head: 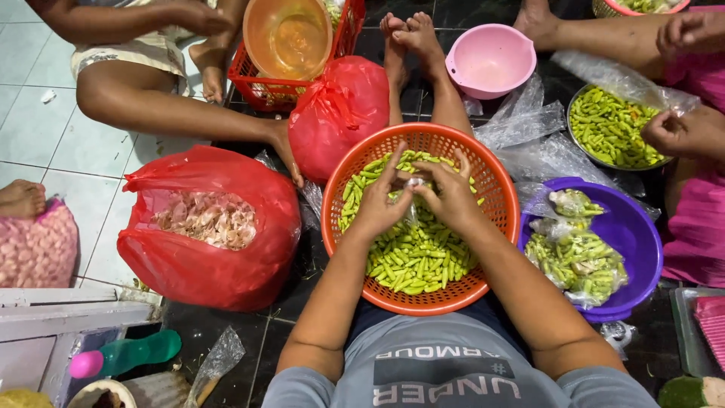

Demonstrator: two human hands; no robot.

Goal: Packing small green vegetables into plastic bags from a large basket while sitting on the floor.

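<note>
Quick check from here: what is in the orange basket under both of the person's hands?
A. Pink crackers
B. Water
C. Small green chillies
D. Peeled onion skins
C. The orange basket is heaped with small green chillies, and the left hand and right hand meet just above them around a small clear plastic bag.

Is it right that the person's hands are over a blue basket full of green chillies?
Not quite. The basket is orange, not blue, as the head view shows. Both the left hand and the right hand are over it, and it is full of green chillies.
</note>
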